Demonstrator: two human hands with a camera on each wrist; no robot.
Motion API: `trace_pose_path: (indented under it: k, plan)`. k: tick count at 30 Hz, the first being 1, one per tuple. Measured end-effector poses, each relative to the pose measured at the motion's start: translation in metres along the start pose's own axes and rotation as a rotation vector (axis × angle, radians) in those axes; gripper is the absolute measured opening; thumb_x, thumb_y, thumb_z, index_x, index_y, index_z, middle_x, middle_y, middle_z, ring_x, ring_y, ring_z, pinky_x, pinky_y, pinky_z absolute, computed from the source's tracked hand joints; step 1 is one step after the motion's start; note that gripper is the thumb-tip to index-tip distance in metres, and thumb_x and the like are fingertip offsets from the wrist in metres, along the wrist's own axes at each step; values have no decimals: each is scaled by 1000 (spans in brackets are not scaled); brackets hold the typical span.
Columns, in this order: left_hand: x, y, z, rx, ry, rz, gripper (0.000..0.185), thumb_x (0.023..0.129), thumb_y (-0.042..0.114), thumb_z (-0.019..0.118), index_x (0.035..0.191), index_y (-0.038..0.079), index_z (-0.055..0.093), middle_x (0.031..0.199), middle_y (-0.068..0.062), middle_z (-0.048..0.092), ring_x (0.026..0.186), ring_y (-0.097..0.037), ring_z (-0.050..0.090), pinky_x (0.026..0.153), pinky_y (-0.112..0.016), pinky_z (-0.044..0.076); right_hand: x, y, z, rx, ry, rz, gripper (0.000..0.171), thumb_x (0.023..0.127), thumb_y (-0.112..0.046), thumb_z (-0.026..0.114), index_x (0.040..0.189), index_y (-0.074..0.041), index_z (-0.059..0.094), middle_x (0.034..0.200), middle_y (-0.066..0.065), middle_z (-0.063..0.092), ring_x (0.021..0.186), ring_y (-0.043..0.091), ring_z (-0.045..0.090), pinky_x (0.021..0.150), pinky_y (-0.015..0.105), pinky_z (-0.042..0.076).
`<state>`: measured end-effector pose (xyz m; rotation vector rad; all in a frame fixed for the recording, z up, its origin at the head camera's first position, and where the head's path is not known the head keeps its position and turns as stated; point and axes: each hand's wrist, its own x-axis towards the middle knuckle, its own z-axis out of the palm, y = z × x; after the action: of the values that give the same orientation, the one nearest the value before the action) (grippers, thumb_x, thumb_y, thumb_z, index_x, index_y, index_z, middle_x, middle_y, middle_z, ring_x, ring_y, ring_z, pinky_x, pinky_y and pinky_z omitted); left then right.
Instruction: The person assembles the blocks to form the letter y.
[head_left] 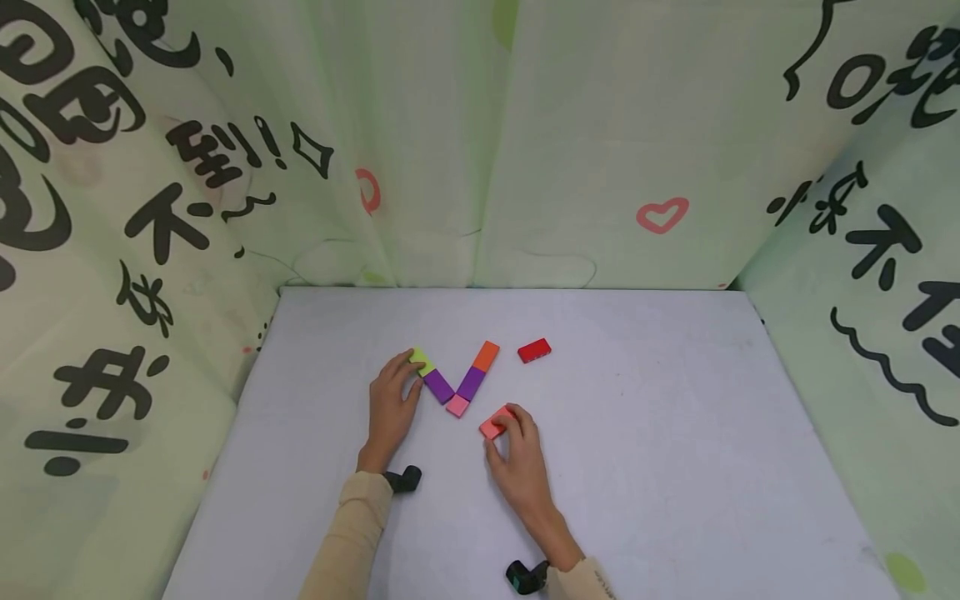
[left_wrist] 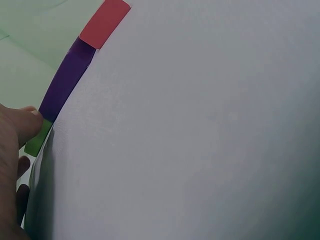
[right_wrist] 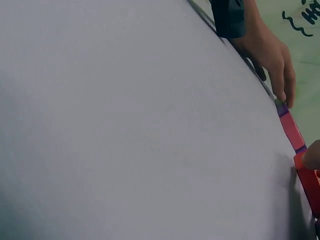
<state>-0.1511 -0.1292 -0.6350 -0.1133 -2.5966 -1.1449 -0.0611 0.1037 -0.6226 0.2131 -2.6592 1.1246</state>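
Several coloured blocks lie end to end in a V on the white table. Its left arm has a yellow-green block point(head_left: 424, 363) at the top and a purple block point(head_left: 438, 387) below. A pink block point(head_left: 457, 406) sits at the bottom. The right arm is another purple block point(head_left: 471, 383) topped by an orange block point(head_left: 486, 356). My left hand point(head_left: 392, 406) pinches the yellow-green block, which its fingers partly cover; the thumb shows beside it in the left wrist view. Right of the V's tip, my right hand point(head_left: 522, 471) holds a separate pink block point(head_left: 491, 425) between thumb and fingers.
A red block point(head_left: 535, 350) lies alone, right of the orange one. Printed pale green curtains point(head_left: 570, 167) hang behind the table point(head_left: 675, 467) and along both sides. Each wrist carries a small black camera, as on the left wrist camera point(head_left: 405, 479).
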Motion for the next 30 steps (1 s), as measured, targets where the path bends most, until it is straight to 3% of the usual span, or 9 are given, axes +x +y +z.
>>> trace_pose_path:
  k: [7,18,21,30]
  plan:
    - [-1,0,2,-1,36,45,30,96,6,73,126,10,72,152,-7,58,144,-30,52,120,-52,40,-5,-7,3,-30,-11,-68,39,86,-3,82,120,-7,65,146,15,57,132,32,56,105,46,56]
    - [-1,2,1,18,5,-5,30,99,10,71,129,13,71,155,-4,56,147,-27,49,123,-51,37,-8,-12,11,41,-61,-136,40,85,0,83,120,-5,65,146,16,56,134,31,55,108,46,54]
    - [-1,1,0,13,5,3,30,99,9,71,129,13,71,154,-5,56,147,-27,50,123,-49,38,-9,-15,13,46,-78,-176,41,85,-1,83,121,-4,65,145,16,57,133,30,57,107,44,55]
    - [0,0,-1,1,16,31,30,97,9,73,127,11,72,153,-6,58,145,-28,52,121,-50,40,-12,-26,21,99,-141,-186,39,88,-8,83,122,-7,65,137,15,53,122,22,62,101,36,58]
